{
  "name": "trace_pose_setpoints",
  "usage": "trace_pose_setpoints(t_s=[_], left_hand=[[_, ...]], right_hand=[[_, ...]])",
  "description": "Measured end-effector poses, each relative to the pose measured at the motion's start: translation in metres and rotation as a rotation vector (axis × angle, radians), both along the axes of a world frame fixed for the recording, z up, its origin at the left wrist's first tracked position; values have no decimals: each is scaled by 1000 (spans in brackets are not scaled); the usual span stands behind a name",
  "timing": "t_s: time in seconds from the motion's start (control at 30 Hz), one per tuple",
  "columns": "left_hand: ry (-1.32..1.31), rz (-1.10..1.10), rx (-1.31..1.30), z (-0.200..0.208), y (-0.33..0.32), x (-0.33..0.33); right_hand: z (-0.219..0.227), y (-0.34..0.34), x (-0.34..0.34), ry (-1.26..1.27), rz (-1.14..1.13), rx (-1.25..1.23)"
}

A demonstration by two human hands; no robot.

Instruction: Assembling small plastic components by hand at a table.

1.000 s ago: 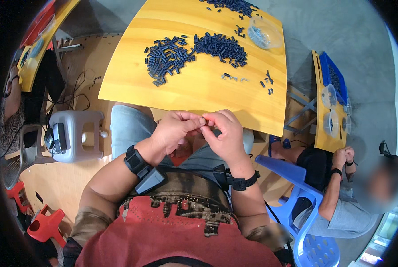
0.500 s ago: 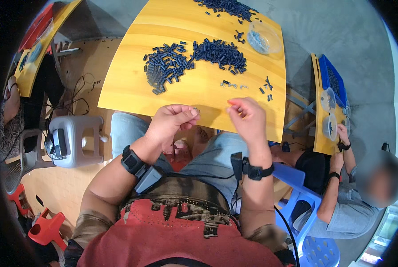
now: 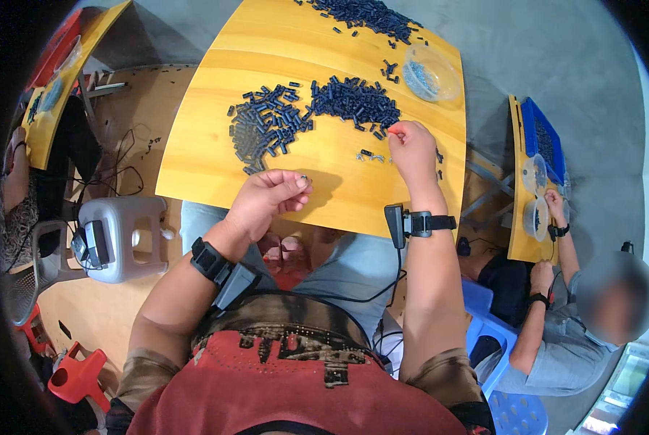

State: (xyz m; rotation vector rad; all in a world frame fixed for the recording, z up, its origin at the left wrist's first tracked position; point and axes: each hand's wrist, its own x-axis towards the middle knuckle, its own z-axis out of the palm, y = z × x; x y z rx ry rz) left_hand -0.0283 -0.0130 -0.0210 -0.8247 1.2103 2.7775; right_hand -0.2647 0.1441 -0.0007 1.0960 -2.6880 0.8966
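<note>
Currently, left hand [image 3: 272, 199] pinches a small piece [image 3: 304, 178], right hand [image 3: 414, 151] sits beside the black pile [image 3: 353, 100], grip unclear; light fingertip pressure probably separates single parts best.

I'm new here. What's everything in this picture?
Main table: one, yellow, centre
Piles of small pieces: three, black, main table
Small bits: several, silver, below middle pile
Clear bowls: several, transparent, main and side tables
Side tables: two, yellow, left and right
Tray: one, blue, right side table
Stool: one, grey, left
Red stool: at least one, red, lower left
Chair: one, blue, lower right
Other people: at least two, greyish clothing, left and right
Wristbands: two, black, wrists
Left hand: one, bare, near table edge, pinching tiny piece
Right hand: one, bare, beside middle pile
</note>
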Motion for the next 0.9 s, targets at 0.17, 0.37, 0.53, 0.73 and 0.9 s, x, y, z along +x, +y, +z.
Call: trace_pose_setpoints(t_s=[0.17,0.37,0.53,0.73,0.9], left_hand=[[23,19,24,-5,0,0],[21,24,-20,-3,1,1],[23,6,0,2,0,0],[49,14,-9,3,2,0],[45,4,-19,-1,1,1]], right_hand=[[-4,-14,4,16,-29,62],[-9,-18,4,60,-11,68],[-12,-17,4,62,44,75],[-11,-15,8,-4,40,71],[-2,-13,13,-11,16,54]])
